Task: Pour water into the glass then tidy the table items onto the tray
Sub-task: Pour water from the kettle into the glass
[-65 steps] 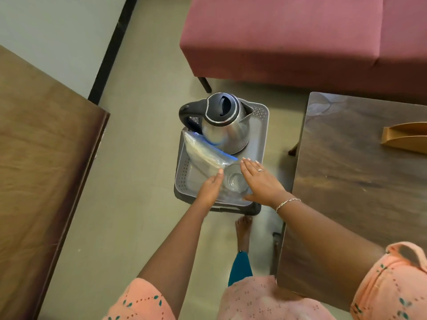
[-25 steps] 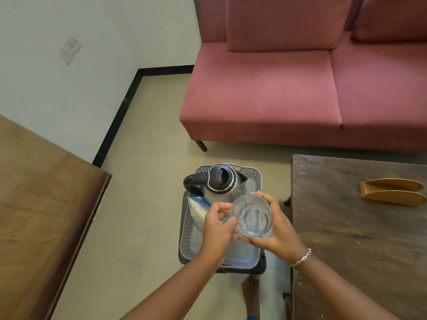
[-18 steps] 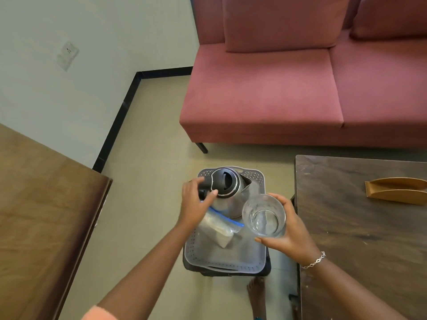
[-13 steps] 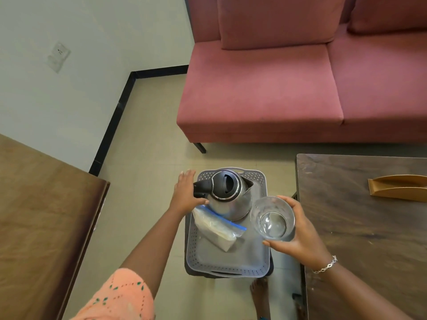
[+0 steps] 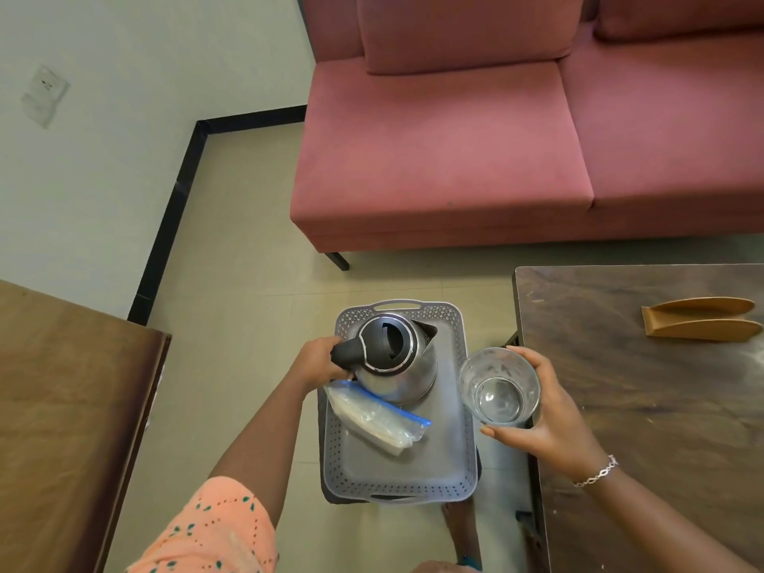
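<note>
A steel kettle [image 5: 403, 372] with a black lid and handle stands at the far end of a grey perforated tray [image 5: 397, 469], which rests on a low dark stool. My left hand [image 5: 320, 361] is closed around the kettle's handle. A clear zip bag [image 5: 378, 419] with a blue seal lies on the tray beside the kettle. My right hand [image 5: 541, 419] holds a clear glass [image 5: 498, 386] upright, just right of the tray and level with the kettle. The glass looks empty.
A dark wooden table [image 5: 661, 407] lies to the right with a tan wooden holder [image 5: 703, 318] on it. Another wooden tabletop [image 5: 62, 407] sits to the left. A pink sofa [image 5: 496, 150] stands beyond the tray. My bare foot shows under the stool.
Both hands lifted the glass off the tray. My left hand then let go of it and took hold of the kettle handle. My right hand carried the glass to the right of the tray.
</note>
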`<state>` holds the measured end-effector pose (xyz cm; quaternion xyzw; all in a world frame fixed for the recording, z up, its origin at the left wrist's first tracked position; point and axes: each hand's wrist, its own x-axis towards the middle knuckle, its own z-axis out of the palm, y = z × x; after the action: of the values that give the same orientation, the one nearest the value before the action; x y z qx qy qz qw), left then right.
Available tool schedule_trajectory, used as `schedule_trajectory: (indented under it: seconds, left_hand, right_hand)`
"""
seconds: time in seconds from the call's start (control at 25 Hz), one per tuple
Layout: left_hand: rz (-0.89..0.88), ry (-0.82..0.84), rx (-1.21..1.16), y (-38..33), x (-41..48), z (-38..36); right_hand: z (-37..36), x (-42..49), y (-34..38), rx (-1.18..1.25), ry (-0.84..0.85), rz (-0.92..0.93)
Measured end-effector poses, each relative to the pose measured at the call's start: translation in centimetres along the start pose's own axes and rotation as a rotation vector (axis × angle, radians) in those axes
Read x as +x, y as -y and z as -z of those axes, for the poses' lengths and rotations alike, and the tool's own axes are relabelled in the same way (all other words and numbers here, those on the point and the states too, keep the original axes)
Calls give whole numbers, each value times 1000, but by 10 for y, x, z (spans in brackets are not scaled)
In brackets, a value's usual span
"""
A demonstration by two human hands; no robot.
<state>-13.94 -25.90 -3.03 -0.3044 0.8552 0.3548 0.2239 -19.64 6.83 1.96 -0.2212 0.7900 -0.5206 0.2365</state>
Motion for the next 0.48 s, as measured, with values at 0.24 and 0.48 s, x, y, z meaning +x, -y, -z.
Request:
schedule_trajectory:
  seconds: [0.24,0.48]
  left_hand:
    - [-14,-65,-189,10,-36,-21]
    - [27,-143,-343,20,-79,-39]
  right_hand:
    - [7,-4,1,-7,-35,2]
    - [19,-16,4,-17,-74,24]
